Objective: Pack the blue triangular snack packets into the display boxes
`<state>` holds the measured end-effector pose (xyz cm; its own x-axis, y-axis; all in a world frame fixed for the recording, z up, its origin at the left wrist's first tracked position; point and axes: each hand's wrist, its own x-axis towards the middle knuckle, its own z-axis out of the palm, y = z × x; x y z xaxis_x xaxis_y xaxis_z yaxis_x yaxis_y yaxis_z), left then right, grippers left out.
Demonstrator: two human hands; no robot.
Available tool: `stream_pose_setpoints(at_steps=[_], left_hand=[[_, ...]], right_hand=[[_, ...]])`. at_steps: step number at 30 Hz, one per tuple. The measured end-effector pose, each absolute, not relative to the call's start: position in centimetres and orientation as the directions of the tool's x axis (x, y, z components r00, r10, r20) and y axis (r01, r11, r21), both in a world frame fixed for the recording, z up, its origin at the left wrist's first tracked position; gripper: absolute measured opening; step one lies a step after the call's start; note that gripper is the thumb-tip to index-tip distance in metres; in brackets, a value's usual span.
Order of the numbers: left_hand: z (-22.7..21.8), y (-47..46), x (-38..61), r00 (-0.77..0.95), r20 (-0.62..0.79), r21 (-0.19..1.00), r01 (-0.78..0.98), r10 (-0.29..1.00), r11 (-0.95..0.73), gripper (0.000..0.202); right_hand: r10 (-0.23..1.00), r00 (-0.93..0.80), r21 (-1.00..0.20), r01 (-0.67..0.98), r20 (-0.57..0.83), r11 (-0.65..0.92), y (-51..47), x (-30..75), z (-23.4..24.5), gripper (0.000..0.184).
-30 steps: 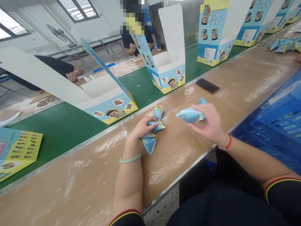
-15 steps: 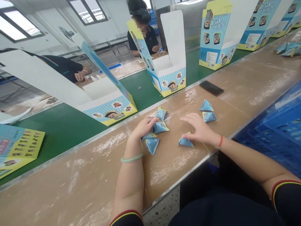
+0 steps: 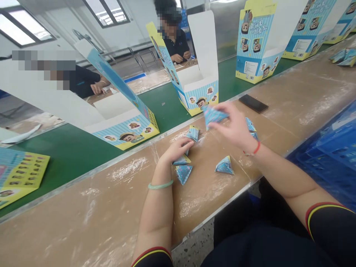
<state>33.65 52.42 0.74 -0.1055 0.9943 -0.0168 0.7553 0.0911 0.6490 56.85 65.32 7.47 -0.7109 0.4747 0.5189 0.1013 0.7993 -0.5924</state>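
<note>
In the head view, my right hand [image 3: 233, 124] is raised over the bench, thumb and fingers pinching a blue triangular packet [image 3: 215, 115]. My left hand [image 3: 178, 149] rests low with fingers curled over another such packet [image 3: 187, 152], mostly hidden under them. Close by the left hand lie one packet [image 3: 193, 132] beyond it and two more, a packet [image 3: 182, 160] and a packet [image 3: 183, 174], by its wrist. A single packet [image 3: 224, 165] sits apart below my right hand. Two others, including one packet [image 3: 250, 124], show partly behind the right wrist.
Open printed cartons stand along the green strip, among them a near carton [image 3: 133, 130] and a middle carton [image 3: 201, 94]. A black phone [image 3: 253, 103] lies on the brown bench [image 3: 111, 200]. Blue crates [image 3: 330, 141] stand at right. Two people sit opposite.
My right hand has risen away from the bench, up and to the right, now with a packet in its fingers. My left hand stays among the packets, its fingers more curled.
</note>
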Motion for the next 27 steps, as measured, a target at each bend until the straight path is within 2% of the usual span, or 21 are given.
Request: stream_pose_setpoints(at_steps=[1, 3, 6, 10, 12, 14, 16, 18, 20, 22, 24, 27], left_hand=[[0.7, 52.7, 33.8, -0.1, -0.011, 0.654, 0.752, 0.995, 0.083, 0.054], [0.6, 53.3, 34.1, -0.096, 0.0, 0.663, 0.745, 0.995, 0.072, 0.052], [0.5, 54.2, 34.8, -0.094, -0.007, 0.669, 0.739, 0.996, 0.075, 0.049], [0.6, 55.2, 35.7, -0.137, 0.025, 0.662, 0.744, 0.99, 0.086, 0.046], [0.7, 55.5, 36.0, -0.179, 0.04, 0.655, 0.748, 0.983, 0.109, 0.047], [1.0, 55.8, 36.3, -0.2, 0.02, 0.66, 0.739, 0.98, 0.137, 0.05], [1.2, 56.0, 36.5, -0.218, -0.023, 0.678, 0.714, 0.976, 0.175, 0.058], [1.3, 56.3, 36.7, -0.236, -0.07, 0.71, 0.671, 0.969, 0.214, 0.071], [1.2, 56.7, 36.9, -0.239, -0.107, 0.763, 0.603, 0.965, 0.234, 0.081], [1.2, 57.2, 37.3, -0.231, -0.116, 0.809, 0.542, 0.966, 0.227, 0.083], [1.3, 57.7, 37.6, -0.25, -0.1, 0.804, 0.549, 0.963, 0.226, 0.075], [1.6, 58.2, 37.9, -0.304, -0.075, 0.683, 0.678, 0.95, 0.271, 0.062]], right_hand=[[0.479, -0.654, -0.601, 0.046, 0.586, 0.798, 65.8, 57.9, 8.2, 0.036], [0.467, -0.618, -0.608, -0.023, 0.633, 0.794, 66.7, 59.6, 8.9, 0.039], [0.433, -0.693, -0.623, -0.028, 0.576, 0.782, 67.9, 61.2, 7.9, 0.04], [0.444, -0.816, -0.662, 0.105, 0.37, 0.743, 68.9, 62.8, 4.6, 0.043], [0.452, -0.868, -0.678, 0.206, 0.207, 0.706, 69.2, 63.7, 3.2, 0.053], [0.403, -0.91, -0.703, 0.224, 0.097, 0.675, 69.7, 64.5, 2.5, 0.066], [0.37, -0.92, -0.737, 0.157, 0.134, 0.657, 70.6, 64.7, 2.5, 0.073], [0.383, -0.893, -0.742, 0.089, 0.235, 0.665, 71.8, 63.8, 3.0, 0.065], [0.386, -0.87, -0.686, 0.079, 0.307, 0.724, 73.1, 61.6, 3.6, 0.048], [0.325, -0.887, -0.589, 0.077, 0.328, 0.804, 74.4, 58.4, 3.8, 0.035], [0.234, -0.924, -0.495, 0.059, 0.301, 0.867, 75.5, 55.1, 3.7, 0.041], [0.15, -0.97, -0.429, 0.054, 0.192, 0.902, 76.6, 51.8, 3.2, 0.063]])
